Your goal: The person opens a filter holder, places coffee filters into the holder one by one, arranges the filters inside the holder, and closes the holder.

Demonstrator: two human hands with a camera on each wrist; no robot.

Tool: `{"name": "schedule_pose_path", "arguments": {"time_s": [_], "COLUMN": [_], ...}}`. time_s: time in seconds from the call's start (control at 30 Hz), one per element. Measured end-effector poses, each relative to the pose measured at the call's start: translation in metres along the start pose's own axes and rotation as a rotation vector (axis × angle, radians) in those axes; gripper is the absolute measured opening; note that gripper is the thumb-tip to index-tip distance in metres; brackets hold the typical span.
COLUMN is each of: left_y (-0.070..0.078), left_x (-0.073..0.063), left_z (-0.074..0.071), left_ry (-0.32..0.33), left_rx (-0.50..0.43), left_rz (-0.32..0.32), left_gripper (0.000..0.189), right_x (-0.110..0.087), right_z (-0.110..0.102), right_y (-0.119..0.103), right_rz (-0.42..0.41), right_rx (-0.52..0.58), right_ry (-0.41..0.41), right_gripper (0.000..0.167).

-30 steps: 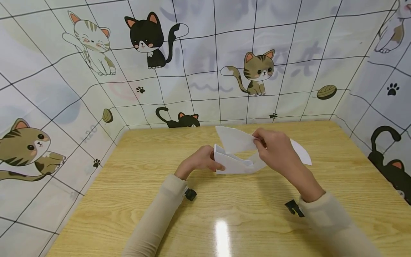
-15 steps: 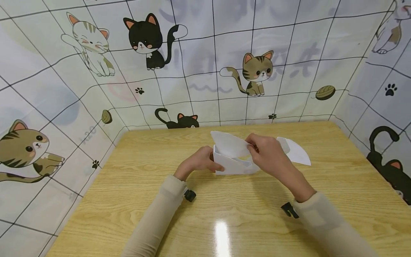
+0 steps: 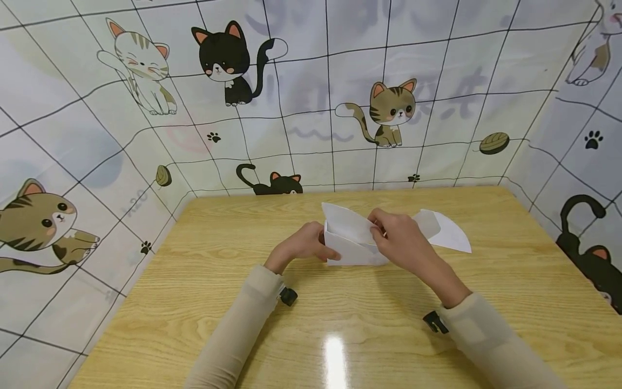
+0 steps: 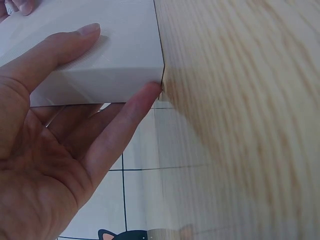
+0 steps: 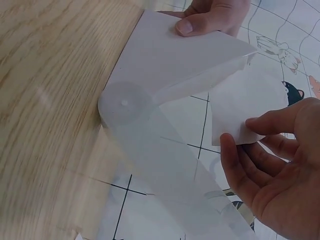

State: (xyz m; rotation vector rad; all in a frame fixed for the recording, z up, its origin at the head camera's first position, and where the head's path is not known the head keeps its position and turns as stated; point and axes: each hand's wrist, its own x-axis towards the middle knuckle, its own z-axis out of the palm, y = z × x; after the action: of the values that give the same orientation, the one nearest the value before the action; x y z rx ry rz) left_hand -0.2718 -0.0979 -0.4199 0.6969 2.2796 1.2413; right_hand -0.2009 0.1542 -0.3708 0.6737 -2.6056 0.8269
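Note:
A flat white case (image 3: 355, 253) stands on edge on the table, open along its top, with a round pivot at its lower corner. My left hand (image 3: 308, 240) grips its left end; in the left wrist view the thumb lies on the broad face and the fingers reach behind. A thin white sheet (image 3: 347, 222) is pinched at its edge by my right hand (image 3: 400, 237), its lower part hidden behind the case's front wall. From the pivot a translucent arm (image 5: 167, 160) swings out. Beyond my right hand shows a white fan-shaped piece (image 3: 452, 233); its link to the arm is hidden.
The wood-grain table (image 3: 184, 302) carries a bright light reflection near the front. Behind and on both sides rises a white gridded sheet (image 3: 311, 135) printed with cats. Small black devices (image 3: 288, 296) are strapped to both wrists.
My right hand has moved down and left, lowering the sheet from above the case to partly behind its front wall. More of the fan-shaped piece now shows. The left hand keeps its hold.

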Motion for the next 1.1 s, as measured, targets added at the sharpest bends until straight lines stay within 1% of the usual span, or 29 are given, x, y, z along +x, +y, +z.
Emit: {"name": "schedule_pose_path", "arguments": {"time_s": [0.23, 0.57, 0.97, 1.1], "left_y": [0.0001, -0.0038, -0.0029, -0.0027], "left_x": [0.0003, 0.0027, 0.0023, 0.0019], "left_z": [-0.0001, 0.0004, 0.0005, 0.0003], "left_ry": [0.000, 0.009, -0.003, 0.000], "left_rx": [-0.001, 0.010, 0.009, 0.017], "left_rz": [-0.001, 0.006, 0.007, 0.006], "left_gripper": [0.033, 0.033, 0.033, 0.034], "right_x": [-0.0005, 0.0005, -0.0007, -0.0005], "right_z": [0.0010, 0.0031, 0.0055, 0.0071], "right_y": [0.0014, 0.0057, 0.0081, 0.0082], "right_rz": [0.005, -0.017, -0.008, -0.003], "right_rx": [-0.004, -0.007, -0.007, -0.003], "right_ry": [0.010, 0.019, -0.002, -0.012], "right_gripper": [0.010, 0.007, 0.007, 0.010]}}
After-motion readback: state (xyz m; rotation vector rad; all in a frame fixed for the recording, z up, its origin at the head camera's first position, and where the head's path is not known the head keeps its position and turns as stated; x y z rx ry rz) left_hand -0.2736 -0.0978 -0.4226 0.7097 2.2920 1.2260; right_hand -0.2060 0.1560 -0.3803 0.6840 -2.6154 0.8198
